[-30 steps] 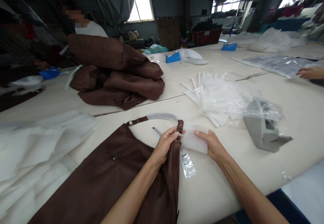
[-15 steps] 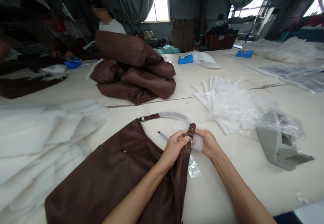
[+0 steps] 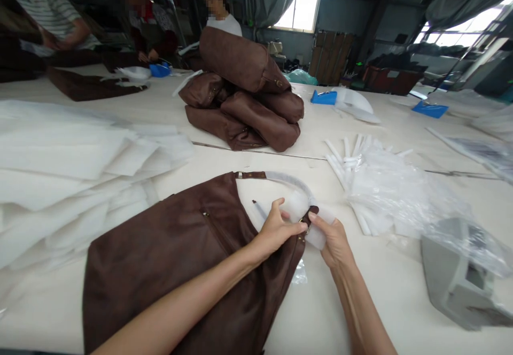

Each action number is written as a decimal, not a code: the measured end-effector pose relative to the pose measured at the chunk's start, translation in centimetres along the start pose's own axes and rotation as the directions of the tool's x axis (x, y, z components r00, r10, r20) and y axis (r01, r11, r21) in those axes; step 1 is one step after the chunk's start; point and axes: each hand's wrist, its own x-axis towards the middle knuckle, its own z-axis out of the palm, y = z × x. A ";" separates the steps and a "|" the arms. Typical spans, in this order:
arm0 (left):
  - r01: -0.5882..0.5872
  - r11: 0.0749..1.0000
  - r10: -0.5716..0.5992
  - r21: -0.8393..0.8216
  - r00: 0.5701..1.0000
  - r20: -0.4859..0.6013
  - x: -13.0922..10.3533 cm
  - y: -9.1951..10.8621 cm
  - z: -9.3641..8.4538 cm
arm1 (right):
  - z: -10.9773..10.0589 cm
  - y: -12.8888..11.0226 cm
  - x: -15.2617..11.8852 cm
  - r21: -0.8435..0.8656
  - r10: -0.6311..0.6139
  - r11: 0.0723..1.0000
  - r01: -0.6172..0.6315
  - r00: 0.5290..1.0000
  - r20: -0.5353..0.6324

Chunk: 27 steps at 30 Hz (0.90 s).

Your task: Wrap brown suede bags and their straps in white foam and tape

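A dark brown bag (image 3: pixel 172 248) lies on the table, its strap (image 3: pixel 290 177) arched at the top and partly wrapped in white foam. My left hand (image 3: pixel 276 229) is at the strap's right end, fingers spread, thumb touching the metal buckle. My right hand (image 3: pixel 332 234) pinches the strap's brown end tab (image 3: pixel 310 214) from the right. A piece of thin white foam sheet (image 3: pixel 317 236) sits around and behind the buckle, partly hidden by the hands. Below it, a small clear plastic packet (image 3: pixel 299 272) shows beside the bag's edge.
Stacked brown bags (image 3: pixel 244 98) stand behind. White foam sheets (image 3: pixel 68 184) spread at left. Foam strips and clear plastic (image 3: pixel 393 184) lie right, near a grey tape dispenser (image 3: pixel 452 275). Blue dispensers (image 3: pixel 324 97) are farther back. Other people work at the far left.
The view has turned left, shifting the scene rightward. My left hand's fingers have spread from their closed hold at the buckle. My right thumb has come onto the strap's tab.
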 end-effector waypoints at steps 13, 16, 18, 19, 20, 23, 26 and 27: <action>0.021 0.992 0.024 -0.127 0.941 0.338 4.4 3.6 0.5 | 0.1 0.1 0.8 -0.036 -0.031 0.999 0.030 0.999 -0.027; -0.053 0.990 0.085 -0.127 0.963 0.256 4.3 3.2 0.9 | -0.1 0.5 0.5 -0.038 -0.037 0.999 0.036 0.999 -0.026; -0.095 0.989 0.117 -0.110 0.972 0.206 4.1 3.2 1.0 | -0.2 0.9 0.2 0.010 -0.038 0.999 0.038 0.999 -0.036; -0.111 0.989 0.128 -0.099 0.974 0.186 4.0 3.2 1.0 | -0.2 1.0 0.1 0.056 -0.033 0.998 0.035 0.999 -0.043; -0.123 0.989 0.137 -0.087 0.976 0.170 3.9 3.2 1.0 | -0.2 1.1 -0.1 0.115 -0.025 0.993 0.030 0.998 -0.051; -0.139 0.989 0.145 -0.049 0.978 0.152 3.6 3.1 0.7 | -0.1 1.6 -0.2 0.302 0.019 0.953 0.007 0.996 -0.082; -0.146 0.989 0.147 -0.016 0.976 0.162 3.4 2.8 0.3 | 0.4 2.5 -0.2 0.395 0.025 0.919 0.012 0.996 -0.088; -0.150 0.989 0.149 -0.005 0.975 0.165 3.3 2.7 0.2 | 0.8 2.9 -0.1 0.402 0.011 0.915 0.029 0.995 -0.096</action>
